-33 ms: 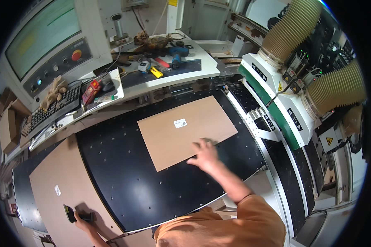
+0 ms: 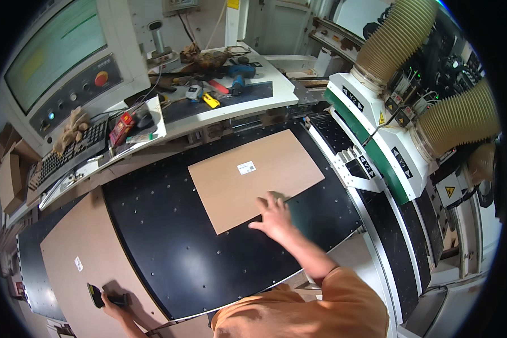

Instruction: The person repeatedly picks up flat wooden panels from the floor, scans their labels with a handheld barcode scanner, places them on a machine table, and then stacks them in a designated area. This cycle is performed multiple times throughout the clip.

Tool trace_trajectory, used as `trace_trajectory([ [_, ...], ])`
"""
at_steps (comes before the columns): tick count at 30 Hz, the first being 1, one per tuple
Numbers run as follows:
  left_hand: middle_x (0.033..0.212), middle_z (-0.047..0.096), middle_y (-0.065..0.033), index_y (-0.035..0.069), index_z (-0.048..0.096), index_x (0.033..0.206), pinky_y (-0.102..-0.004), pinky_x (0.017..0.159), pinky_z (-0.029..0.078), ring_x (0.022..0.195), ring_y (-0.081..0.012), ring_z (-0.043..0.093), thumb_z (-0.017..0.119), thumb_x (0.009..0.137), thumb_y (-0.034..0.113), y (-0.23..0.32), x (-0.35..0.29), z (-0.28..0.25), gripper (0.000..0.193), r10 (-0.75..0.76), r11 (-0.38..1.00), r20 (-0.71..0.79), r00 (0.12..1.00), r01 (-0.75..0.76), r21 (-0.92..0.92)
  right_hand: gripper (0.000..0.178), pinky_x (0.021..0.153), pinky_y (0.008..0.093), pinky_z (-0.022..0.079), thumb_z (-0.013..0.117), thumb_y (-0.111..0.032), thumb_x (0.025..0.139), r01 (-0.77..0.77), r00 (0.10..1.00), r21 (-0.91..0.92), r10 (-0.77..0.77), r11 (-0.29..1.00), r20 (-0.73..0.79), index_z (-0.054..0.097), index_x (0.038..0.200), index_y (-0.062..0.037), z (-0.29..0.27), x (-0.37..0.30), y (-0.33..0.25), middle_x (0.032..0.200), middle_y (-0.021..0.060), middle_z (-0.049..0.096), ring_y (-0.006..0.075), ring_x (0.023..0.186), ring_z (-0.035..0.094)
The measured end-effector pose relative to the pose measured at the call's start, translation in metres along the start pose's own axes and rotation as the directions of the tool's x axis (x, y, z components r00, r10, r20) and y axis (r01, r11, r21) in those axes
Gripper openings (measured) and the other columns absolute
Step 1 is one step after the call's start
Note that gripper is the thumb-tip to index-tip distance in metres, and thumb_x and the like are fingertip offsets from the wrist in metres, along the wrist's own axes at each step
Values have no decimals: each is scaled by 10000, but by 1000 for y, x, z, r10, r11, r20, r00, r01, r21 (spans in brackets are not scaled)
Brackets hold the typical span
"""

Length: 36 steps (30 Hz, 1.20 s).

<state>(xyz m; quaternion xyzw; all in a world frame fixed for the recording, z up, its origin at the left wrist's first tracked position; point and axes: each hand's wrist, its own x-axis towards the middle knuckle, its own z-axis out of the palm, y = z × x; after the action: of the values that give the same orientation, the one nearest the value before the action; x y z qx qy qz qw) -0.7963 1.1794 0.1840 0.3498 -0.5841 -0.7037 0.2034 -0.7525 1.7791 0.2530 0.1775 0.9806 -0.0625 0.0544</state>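
1. Right hand: fingers spread, back upward, over the near edge of the smaller brown panel; contact cannot be told.
2. Left hand: curled round a black handheld scanner, over the larger brown panel.
3. Smaller brown panel: flat on the black table, bearing a white label.
4. Larger brown panel: toward the table's left end, bearing another label.
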Motion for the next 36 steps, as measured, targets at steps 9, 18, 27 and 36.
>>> trace_trajectory([
  [9, 666, 540, -47, 55, 548, 714, -407, 479, 522, 559, -193, 553, 642, 910, 343, -4, 0, 0, 361, 11, 998, -1, 1000, -11, 68, 1004, 1128, 650, 273, 816, -513, 742, -240, 933, 264, 297, 934, -205, 350, 1486, -25, 22, 77, -2, 1572, 300, 161, 576, 1404, 232],
  [18, 692, 572, -58, 53, 570, 772, -416, 484, 540, 571, -217, 590, 637, 907, 348, -29, -30, -13, 331, -55, 994, 48, 997, 50, 99, 1076, 1141, 628, 274, 850, -566, 656, -206, 874, 279, 305, 938, -378, 405, 1449, 9, 42, 119, 87, 1557, 335, 193, 603, 1405, 189],
  [27, 711, 619, -68, -11, 624, 802, -346, 535, 506, 578, -193, 596, 647, 900, 309, -28, -99, 2, 335, -104, 985, 66, 992, 93, 146, 1037, 1151, 609, 275, 874, -523, 638, -182, 856, 297, 300, 937, -421, 449, 1428, -2, 34, 122, 128, 1551, 325, 234, 596, 1400, 219],
  [36, 721, 628, -39, -9, 685, 819, -295, 539, 444, 577, -142, 563, 682, 804, 259, 1, -200, -34, 269, -238, 829, 67, 969, 167, 534, 906, 1129, 583, 302, 822, -590, 668, -64, 822, 60, 87, 996, -563, 575, 1313, -5, 43, 126, 147, 1425, 309, 458, 498, 1365, 366],
])
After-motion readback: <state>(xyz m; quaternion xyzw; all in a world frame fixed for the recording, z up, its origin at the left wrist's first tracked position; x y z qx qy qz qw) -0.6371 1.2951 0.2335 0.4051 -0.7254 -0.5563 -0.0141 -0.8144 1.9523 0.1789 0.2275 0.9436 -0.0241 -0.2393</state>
